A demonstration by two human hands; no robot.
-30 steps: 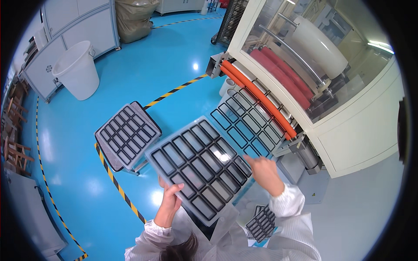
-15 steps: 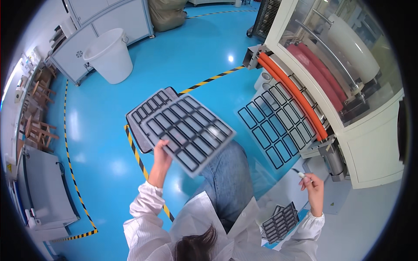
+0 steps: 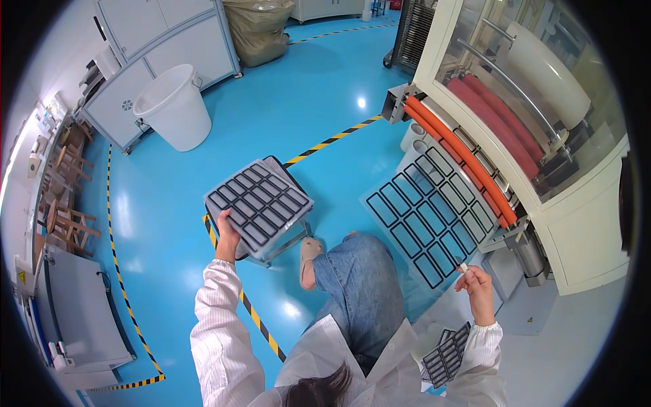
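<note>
My left hand [image 3: 228, 232] grips the near-left edge of a translucent sheet [image 3: 266, 218] printed with rows of black rectangular frames. This sheet lies over a low stand with metal legs [image 3: 288, 245]; a dark edge shows behind it. In my right hand [image 3: 479, 293], the fingertips pinch a small white-handled tool [image 3: 464, 268] with a dark tip; its exact kind is too small to tell. The tool is at the near edge of a clear film [image 3: 414, 229] with similar black frames, which comes out from the machine's orange roller [image 3: 468, 166].
The cream machine [image 3: 576, 230] with rollers stands at the right. Several black-framed pieces [image 3: 444, 358] lie beside my right forearm. A white bin [image 3: 178, 115] stands far left, near grey cabinets. Yellow-black tape [image 3: 332, 139] marks the blue floor.
My left hand has moved the sheet left and away from me, over the stand. My right hand has shifted slightly left, bringing the tool to the film's near edge. My view has tilted slightly.
</note>
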